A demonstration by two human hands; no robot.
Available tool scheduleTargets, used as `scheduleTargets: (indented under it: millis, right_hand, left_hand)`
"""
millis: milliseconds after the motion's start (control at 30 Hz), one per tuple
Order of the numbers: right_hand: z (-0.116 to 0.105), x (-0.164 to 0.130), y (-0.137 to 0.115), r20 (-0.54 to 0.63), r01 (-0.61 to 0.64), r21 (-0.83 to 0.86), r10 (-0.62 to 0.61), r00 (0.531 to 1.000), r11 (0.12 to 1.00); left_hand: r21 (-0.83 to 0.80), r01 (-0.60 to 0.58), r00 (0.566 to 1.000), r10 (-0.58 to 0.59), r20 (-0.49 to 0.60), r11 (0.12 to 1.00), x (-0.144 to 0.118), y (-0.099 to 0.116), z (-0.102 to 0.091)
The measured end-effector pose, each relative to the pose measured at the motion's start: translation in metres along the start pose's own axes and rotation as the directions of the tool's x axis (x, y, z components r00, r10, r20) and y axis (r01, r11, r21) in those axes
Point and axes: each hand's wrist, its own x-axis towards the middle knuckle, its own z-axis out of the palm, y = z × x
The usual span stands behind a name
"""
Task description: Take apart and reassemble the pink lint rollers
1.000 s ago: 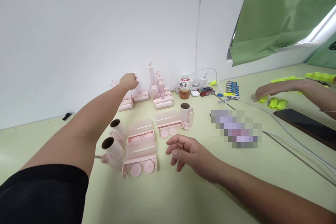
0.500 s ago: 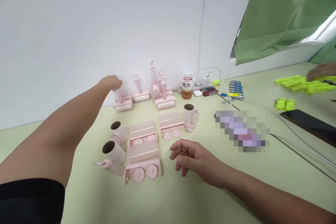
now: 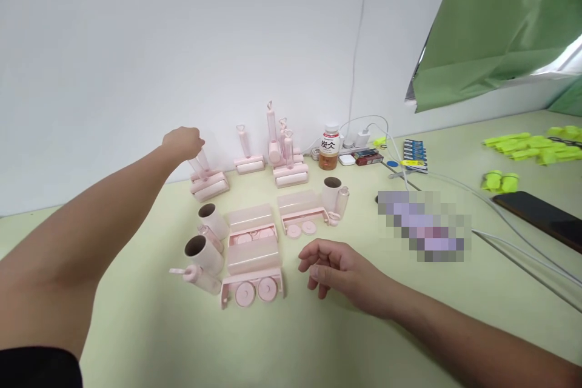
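- left hand (image 3: 182, 143) clenched on the slim handle of a pink lint roller (image 3: 208, 183) near the wall; likely light, stiff plastic.
- right hand (image 3: 339, 273) released, hovering over the tabletop (image 3: 318, 339).

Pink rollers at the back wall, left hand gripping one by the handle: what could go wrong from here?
The left hand grips the handle of a pink roller that sits tilted on its stack; pulling it could tip the stack. The upright rollers beside it stand close together, so a bump may topple them. The right hand hovers near the open pink cases and could scatter their loose discs.
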Motion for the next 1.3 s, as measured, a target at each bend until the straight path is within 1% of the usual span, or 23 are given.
scheduleTargets:
  millis: [67,100,233,367,467,600,767,967,1067,1133,1200,1267,1300]
  right_hand:
    - [0.000,0.000,0.000,-0.001,-0.003,-0.007,0.003,1.000,1.000]
    - [0.001,0.000,-0.001,-0.001,-0.006,-0.012,0.006,1.000,1.000]
    - [0.002,0.001,-0.002,-0.006,-0.014,-0.034,0.014,1.000,0.999]
    - [0.001,0.002,-0.001,-0.007,-0.022,-0.039,0.022,1.000,0.999]
    - [0.000,0.003,0.001,-0.002,-0.033,-0.055,0.033,0.999,0.998]
    - [-0.001,0.002,0.002,0.012,-0.043,-0.077,0.044,0.999,0.996]
    - [0.000,0.002,0.001,0.019,-0.048,-0.090,0.050,0.999,0.995]
    - [0.000,0.002,0.003,0.019,-0.049,-0.104,0.052,0.998,0.993]
    - [-0.001,0.002,0.003,0.010,-0.047,-0.110,0.049,0.999,0.993]
    - [-0.001,0.002,-0.001,-0.019,-0.017,-0.120,0.015,1.000,0.993]
    - [-0.003,0.001,-0.015,-0.079,0.038,-0.152,-0.051,0.996,0.988]
    - [-0.006,0.002,-0.039,-0.145,0.108,-0.236,-0.145,0.979,0.966]
    - [-0.008,0.003,-0.055,-0.163,0.138,-0.311,-0.196,0.967,0.940]
  left_hand:
    - [0.053,0.019,1.000,-0.018,-0.025,0.998,-0.010,0.005,-0.004]
    - [0.062,0.009,1.000,-0.007,-0.029,0.998,-0.015,0.009,-0.006]
    - [0.013,-0.075,0.997,0.075,-0.005,0.997,-0.026,0.020,-0.013]
    - [-0.023,-0.159,0.987,0.158,-0.007,0.987,-0.027,0.021,-0.017]
    - [-0.005,-0.238,0.971,0.238,-0.005,0.971,-0.027,0.019,-0.018]
    - [0.076,-0.329,0.944,0.329,0.013,0.941,-0.028,0.018,-0.019]
    - [0.098,-0.379,0.925,0.378,0.021,0.920,-0.030,0.025,-0.022]
    - [0.112,-0.440,0.896,0.444,-0.019,0.891,-0.036,0.037,-0.031]
    - [0.148,-0.467,0.878,0.477,-0.043,0.872,-0.041,0.040,-0.038]
    - [0.178,-0.508,0.850,0.523,-0.052,0.843,-0.046,0.040,-0.045]
    - [0.207,-0.558,0.813,0.580,-0.058,0.803,-0.050,0.040,-0.055]
    - [0.247,-0.593,0.777,0.625,-0.076,0.767,-0.055,0.041,-0.067]
    - [0.268,-0.605,0.759,0.645,-0.088,0.749,-0.057,0.041,-0.073]
